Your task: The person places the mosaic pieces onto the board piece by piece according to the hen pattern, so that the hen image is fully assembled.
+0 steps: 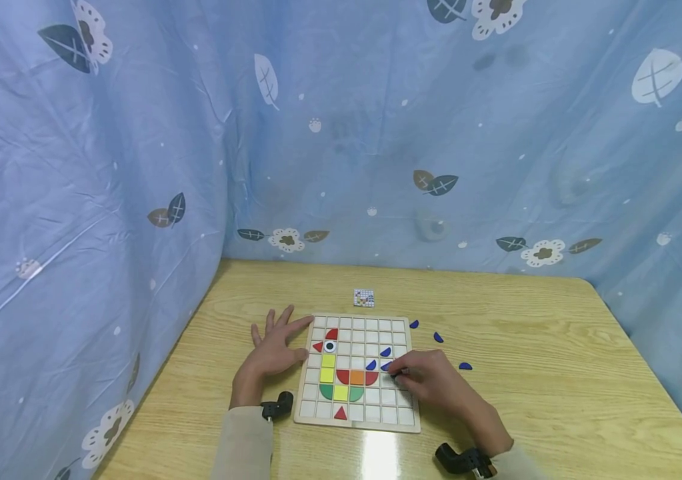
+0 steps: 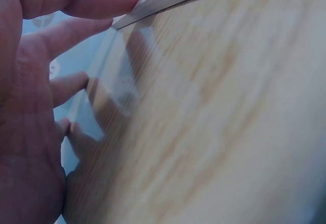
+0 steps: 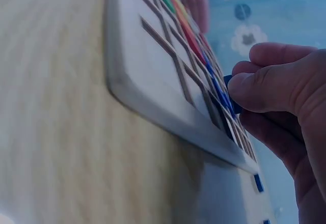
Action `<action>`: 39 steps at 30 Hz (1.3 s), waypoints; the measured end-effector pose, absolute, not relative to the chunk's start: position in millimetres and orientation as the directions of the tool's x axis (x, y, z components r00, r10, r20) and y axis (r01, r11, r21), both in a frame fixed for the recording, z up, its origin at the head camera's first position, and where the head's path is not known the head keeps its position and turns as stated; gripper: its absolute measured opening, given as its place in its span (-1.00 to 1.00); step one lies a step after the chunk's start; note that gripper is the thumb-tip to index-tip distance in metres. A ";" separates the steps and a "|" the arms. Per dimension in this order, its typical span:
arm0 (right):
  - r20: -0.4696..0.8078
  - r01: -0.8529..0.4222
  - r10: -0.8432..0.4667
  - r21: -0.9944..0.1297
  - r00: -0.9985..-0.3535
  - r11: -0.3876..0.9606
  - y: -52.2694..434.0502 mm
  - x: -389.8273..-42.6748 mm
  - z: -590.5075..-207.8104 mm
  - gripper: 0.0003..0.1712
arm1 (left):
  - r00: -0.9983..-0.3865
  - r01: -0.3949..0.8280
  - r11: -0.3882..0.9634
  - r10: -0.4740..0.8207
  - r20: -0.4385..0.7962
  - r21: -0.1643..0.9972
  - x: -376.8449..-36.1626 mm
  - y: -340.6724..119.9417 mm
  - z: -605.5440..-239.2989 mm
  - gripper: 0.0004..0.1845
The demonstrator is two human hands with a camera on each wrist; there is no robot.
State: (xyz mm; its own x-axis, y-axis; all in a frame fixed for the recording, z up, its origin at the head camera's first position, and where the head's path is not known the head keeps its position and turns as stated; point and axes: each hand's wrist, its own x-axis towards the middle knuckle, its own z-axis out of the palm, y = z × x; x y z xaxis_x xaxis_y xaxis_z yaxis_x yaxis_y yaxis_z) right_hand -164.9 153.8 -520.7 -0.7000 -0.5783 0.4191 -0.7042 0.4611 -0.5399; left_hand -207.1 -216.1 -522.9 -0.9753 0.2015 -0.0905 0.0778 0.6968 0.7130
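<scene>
A square wooden grid board [image 1: 377, 423] lies on the table, bearing red, yellow, green, orange and blue pieces and a round eye piece [image 1: 330, 347]. My left hand [image 1: 275, 350] is spread beside the board, its thumb and index finger touching the left edge. Over the board's right half, my right hand [image 1: 433, 380] pinches a blue piece [image 3: 236, 106] between thumb and fingers, close to the grid. The fingers partly hide that piece. Two blue half-round pieces, an upper one [image 1: 385, 351] and a lower one [image 1: 371, 365], sit in cells close by.
Right of the board lie three loose blue half-round pieces [image 1: 415, 324], [image 1: 439, 337], [image 1: 465, 366]. A small pattern card [image 1: 364, 298] lies beyond the board's far edge. A blue patterned curtain [image 1: 341, 133] hangs behind and at both sides of the table [image 1: 527, 320].
</scene>
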 end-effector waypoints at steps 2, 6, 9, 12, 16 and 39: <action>0.405 -0.705 -0.595 -0.550 -0.695 0.449 148.4 -164.3 -521.5 -0.69 | -0.975 0.079 0.698 0.202 -0.090 0.711 -207.4 -216.3 -523.2 -0.16; 0.349 -0.690 -0.626 -0.563 -0.697 0.455 141.1 -161.3 -519.6 -0.67 | -0.975 0.079 0.701 0.202 -0.091 0.709 -207.4 -216.3 -522.8 -0.16; 0.331 -0.690 -0.636 -0.550 -0.697 0.470 138.6 -159.6 -518.4 -0.65 | -0.975 0.076 0.699 0.202 -0.093 0.711 -207.3 -216.5 -522.2 -0.16; 0.358 -0.706 -0.629 -0.529 -0.689 0.472 137.8 -158.3 -519.3 -0.67 | -0.975 0.074 0.694 0.202 -0.095 0.716 -207.4 -216.3 -521.6 -0.16; 0.361 -0.693 -0.612 -0.540 -0.704 0.478 135.8 -155.9 -521.3 -0.67 | -0.974 0.072 0.693 0.203 -0.098 0.717 -207.8 -216.3 -521.4 -0.16; 0.375 -0.499 -0.329 -0.651 -0.867 0.572 177.8 -137.6 -516.8 -0.65 | -0.975 0.074 0.700 0.200 -0.095 0.710 -208.1 -216.6 -524.6 -0.19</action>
